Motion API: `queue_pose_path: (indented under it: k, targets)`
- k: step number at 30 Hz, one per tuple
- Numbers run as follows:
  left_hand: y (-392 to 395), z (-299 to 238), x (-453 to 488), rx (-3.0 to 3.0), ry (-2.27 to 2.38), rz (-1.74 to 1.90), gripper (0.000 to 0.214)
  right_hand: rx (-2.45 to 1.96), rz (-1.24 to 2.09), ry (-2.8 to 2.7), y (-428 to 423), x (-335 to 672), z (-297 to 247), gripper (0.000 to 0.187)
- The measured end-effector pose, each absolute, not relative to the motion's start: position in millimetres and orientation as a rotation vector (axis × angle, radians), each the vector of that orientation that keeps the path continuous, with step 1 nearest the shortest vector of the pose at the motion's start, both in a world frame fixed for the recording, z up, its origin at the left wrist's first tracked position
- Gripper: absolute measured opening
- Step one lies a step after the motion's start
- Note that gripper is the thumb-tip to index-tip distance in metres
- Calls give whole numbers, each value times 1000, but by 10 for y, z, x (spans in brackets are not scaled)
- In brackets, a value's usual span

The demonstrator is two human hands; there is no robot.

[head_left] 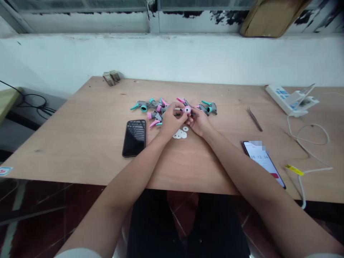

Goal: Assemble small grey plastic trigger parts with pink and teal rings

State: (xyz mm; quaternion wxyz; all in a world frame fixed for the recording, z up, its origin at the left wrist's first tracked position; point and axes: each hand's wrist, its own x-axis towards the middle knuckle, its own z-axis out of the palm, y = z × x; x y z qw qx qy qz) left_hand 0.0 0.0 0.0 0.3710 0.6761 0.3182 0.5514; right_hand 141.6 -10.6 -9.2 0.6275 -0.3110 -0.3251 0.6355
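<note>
My left hand [170, 119] and my right hand [198, 122] meet above the middle of a wooden table [80, 143]. Between their fingertips is a small pink plastic ring part [187, 110] with a dark centre. A loose heap of grey plastic parts [158, 109] with pink and teal pieces lies just behind and beside my hands. Several white flat washers [179, 134] lie on the wood right below my fingers, close to both palms.
A black smartphone [134, 138] lies left of my hands, and a second phone [262, 161] showing a timer lies to the right. Steel tweezers [254, 119], a white power strip [285, 99] with cables, and a small stack of folded packets [111, 77] are also on the table.
</note>
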Motion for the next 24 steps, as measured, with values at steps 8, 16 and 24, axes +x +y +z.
queue_pose_path:
  k: [8,16,24]
  targets:
    - [-2,99,-81,2031,909,1401,9,-707,1369,-734,-93,1394,-135,8]
    - [41,84,-106,2128,950,1385,12,-744,1319,-765,-115,1358,-139,8]
    - [-9,116,-89,2193,1103,1333,12,-742,1323,-766,-86,1388,-168,12]
